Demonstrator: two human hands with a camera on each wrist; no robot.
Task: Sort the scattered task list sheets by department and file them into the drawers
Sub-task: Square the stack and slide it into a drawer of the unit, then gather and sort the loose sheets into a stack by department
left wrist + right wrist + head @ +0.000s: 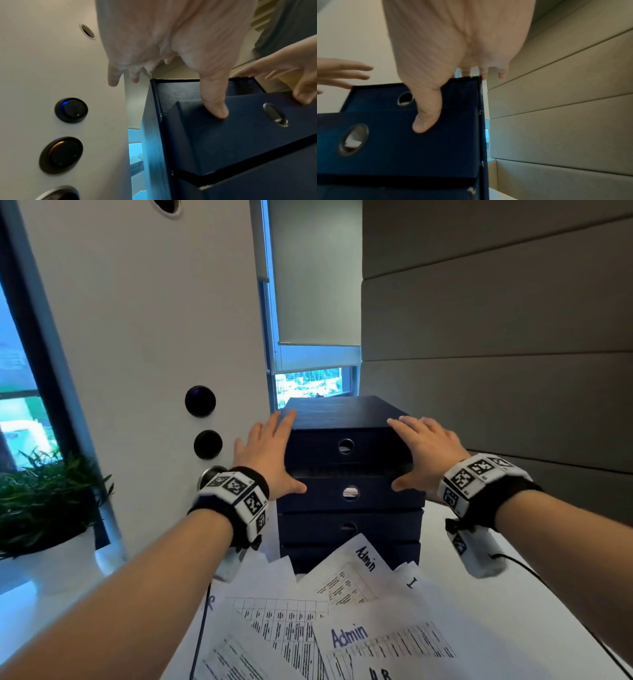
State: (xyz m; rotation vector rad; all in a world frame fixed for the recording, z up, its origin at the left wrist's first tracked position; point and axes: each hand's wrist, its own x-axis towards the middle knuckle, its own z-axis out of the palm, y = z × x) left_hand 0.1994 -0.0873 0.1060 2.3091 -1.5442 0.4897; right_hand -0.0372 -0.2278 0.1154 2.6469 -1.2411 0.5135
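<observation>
A dark blue drawer unit [346, 412] stands on the white table, with round finger holes in its stacked drawers. The second drawer [373, 494] [240, 135] [419, 148] sticks out a little. My left hand [270, 453] lies flat with straight fingers against the unit's left side, its thumb [216, 108] pressing the second drawer's front. On the unit's right side my right hand [424, 450] mirrors it, thumb [426, 119] on the same front. Printed task sheets [342, 621], some marked "Admin" [349, 637], lie scattered before the unit.
A white panel [154, 337] with black round knobs [200, 401] stands close to the unit's left. A potted plant [44, 501] sits at far left. Grey padded wall panels [496, 320] run along the right. A black cable [202, 621] crosses the table near the sheets.
</observation>
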